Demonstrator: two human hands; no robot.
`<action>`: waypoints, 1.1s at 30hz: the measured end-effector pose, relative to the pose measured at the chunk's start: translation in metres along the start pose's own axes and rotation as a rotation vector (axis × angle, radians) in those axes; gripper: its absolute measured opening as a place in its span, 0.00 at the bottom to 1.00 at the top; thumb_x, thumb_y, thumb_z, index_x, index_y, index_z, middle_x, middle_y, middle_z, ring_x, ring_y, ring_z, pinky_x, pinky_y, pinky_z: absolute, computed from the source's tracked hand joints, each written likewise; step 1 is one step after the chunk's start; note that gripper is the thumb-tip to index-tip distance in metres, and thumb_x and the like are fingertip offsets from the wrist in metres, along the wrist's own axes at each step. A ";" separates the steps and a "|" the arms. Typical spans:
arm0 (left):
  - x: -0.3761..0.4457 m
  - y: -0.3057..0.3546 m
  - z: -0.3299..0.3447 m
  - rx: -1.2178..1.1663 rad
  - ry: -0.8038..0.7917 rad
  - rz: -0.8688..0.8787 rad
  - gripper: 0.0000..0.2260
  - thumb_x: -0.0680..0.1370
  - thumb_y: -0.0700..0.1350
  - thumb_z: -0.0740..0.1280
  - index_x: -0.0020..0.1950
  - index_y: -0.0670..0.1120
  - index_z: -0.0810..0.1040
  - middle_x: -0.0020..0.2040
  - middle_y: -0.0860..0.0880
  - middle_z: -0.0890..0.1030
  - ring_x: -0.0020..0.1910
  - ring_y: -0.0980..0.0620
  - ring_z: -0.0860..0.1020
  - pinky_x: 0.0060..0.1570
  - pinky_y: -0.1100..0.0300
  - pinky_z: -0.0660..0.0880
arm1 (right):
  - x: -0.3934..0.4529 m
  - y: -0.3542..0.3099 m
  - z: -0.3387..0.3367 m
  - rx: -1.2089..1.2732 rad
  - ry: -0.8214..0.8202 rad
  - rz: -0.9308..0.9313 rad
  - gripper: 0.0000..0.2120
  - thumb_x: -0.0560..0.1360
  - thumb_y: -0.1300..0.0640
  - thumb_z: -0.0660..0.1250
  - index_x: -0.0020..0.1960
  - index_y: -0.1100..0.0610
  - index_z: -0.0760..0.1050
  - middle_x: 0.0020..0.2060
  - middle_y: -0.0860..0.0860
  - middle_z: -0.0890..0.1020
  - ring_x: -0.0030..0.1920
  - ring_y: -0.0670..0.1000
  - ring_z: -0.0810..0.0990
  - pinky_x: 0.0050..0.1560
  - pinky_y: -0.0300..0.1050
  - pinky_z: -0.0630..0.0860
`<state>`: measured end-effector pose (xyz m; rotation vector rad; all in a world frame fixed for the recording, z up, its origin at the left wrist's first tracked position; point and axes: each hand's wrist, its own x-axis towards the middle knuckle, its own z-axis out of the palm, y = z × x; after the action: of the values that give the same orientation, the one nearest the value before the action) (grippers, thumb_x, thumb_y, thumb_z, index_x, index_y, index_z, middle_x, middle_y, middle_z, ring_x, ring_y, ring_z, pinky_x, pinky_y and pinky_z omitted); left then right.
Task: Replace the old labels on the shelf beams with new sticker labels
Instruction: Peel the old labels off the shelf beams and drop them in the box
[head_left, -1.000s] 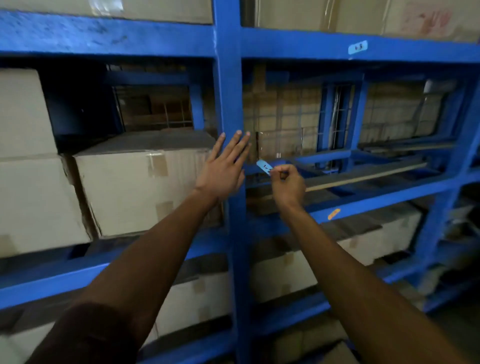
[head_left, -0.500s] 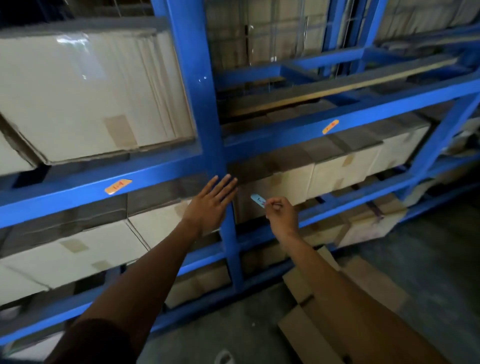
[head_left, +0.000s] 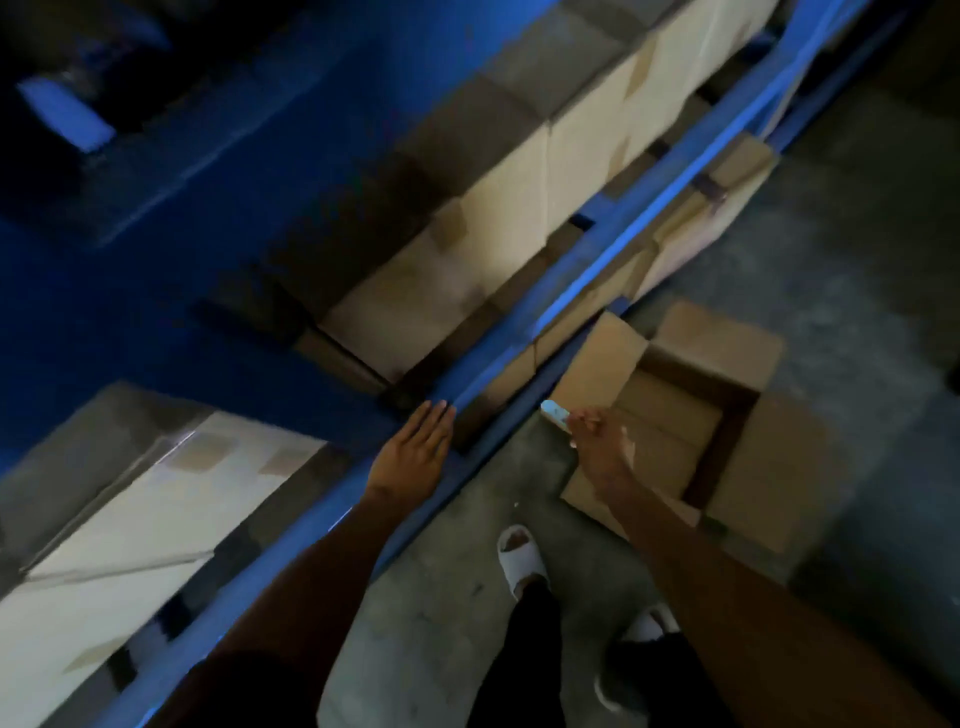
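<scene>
Low over the floor, the pale blue label (head_left: 555, 414) is pinched in the right hand (head_left: 597, 441) above an open cardboard box (head_left: 727, 415). Flat-fingered, the left hand (head_left: 413, 457) lies beside the blue shelf beam (head_left: 597, 270); stacked cartons (head_left: 498, 218) fill the rack over grey concrete floor (head_left: 857, 234).

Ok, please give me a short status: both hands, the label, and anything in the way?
Left hand flat, open, by lowest blue beam. Right hand pinches blue label, not yet stuck. Open cardboard box on floor beneath right hand.
</scene>
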<state>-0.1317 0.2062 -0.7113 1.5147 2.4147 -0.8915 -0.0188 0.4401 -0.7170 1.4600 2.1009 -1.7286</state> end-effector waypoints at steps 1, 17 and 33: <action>0.014 0.002 0.003 0.004 -0.007 0.020 0.29 0.83 0.50 0.55 0.79 0.35 0.55 0.81 0.39 0.53 0.81 0.41 0.52 0.78 0.45 0.42 | 0.007 0.008 -0.002 -0.002 0.036 0.043 0.06 0.78 0.52 0.64 0.42 0.50 0.73 0.45 0.57 0.81 0.51 0.62 0.80 0.51 0.51 0.75; 0.307 0.000 -0.104 0.343 0.052 0.449 0.22 0.80 0.46 0.56 0.71 0.39 0.73 0.75 0.39 0.69 0.80 0.42 0.56 0.78 0.45 0.37 | 0.133 0.106 -0.099 0.211 0.309 0.431 0.09 0.78 0.53 0.66 0.54 0.55 0.77 0.52 0.55 0.83 0.49 0.56 0.80 0.49 0.52 0.80; 0.439 0.025 -0.139 0.167 0.354 0.510 0.14 0.78 0.43 0.60 0.42 0.40 0.84 0.38 0.40 0.84 0.37 0.42 0.82 0.72 0.49 0.64 | 0.288 0.159 -0.095 0.314 0.392 0.678 0.14 0.78 0.54 0.61 0.62 0.54 0.76 0.58 0.57 0.81 0.60 0.61 0.77 0.60 0.56 0.76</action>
<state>-0.2951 0.6294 -0.7959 2.3759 2.0138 -0.7739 -0.0239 0.6799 -0.9616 2.3943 1.2041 -1.6110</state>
